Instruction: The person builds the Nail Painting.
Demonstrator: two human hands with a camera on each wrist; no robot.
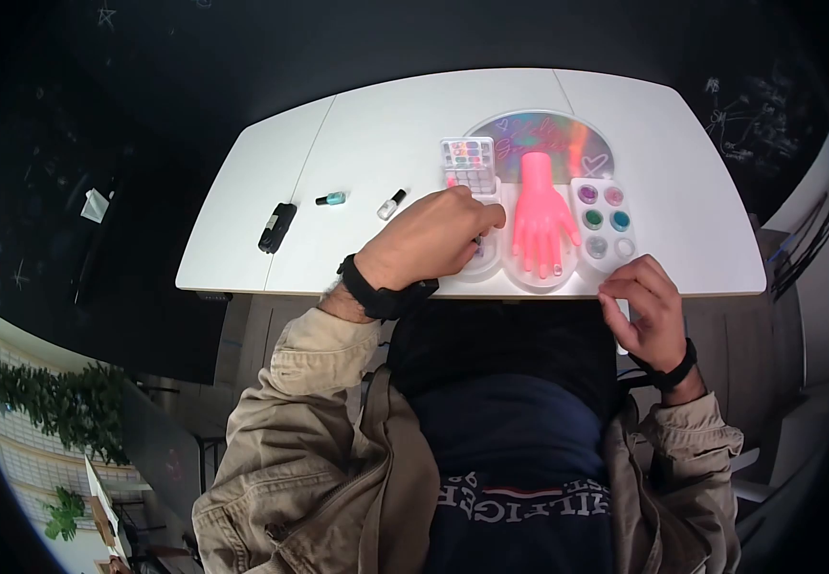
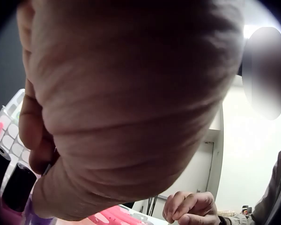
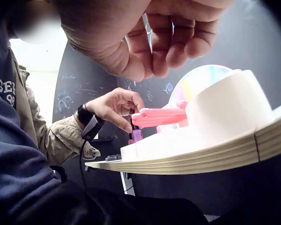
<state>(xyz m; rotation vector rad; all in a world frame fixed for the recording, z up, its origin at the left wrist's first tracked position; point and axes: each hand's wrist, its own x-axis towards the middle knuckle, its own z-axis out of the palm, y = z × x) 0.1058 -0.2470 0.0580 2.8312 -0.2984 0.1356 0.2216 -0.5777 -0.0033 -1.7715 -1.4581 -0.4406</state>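
Note:
My left hand reaches over the left side of a white stand. Its thumb and fingers pinch the dark cap of a purple nail polish bottle; the palm hides most of this in the left wrist view. Beside it there, a black-capped bottle stands close to the thumb. A pink model hand lies fingers forward on the middle of the stand, with a clear gem-like piece on one fingertip. At the table's front edge, my right hand hovers with loosely curled fingers and nothing between them.
Small glitter pots fill a tray at the stand's right. A clear compartment box stands behind my left hand, before an iridescent backboard. Further left lie a teal polish bottle, a whitish polish bottle and a black case.

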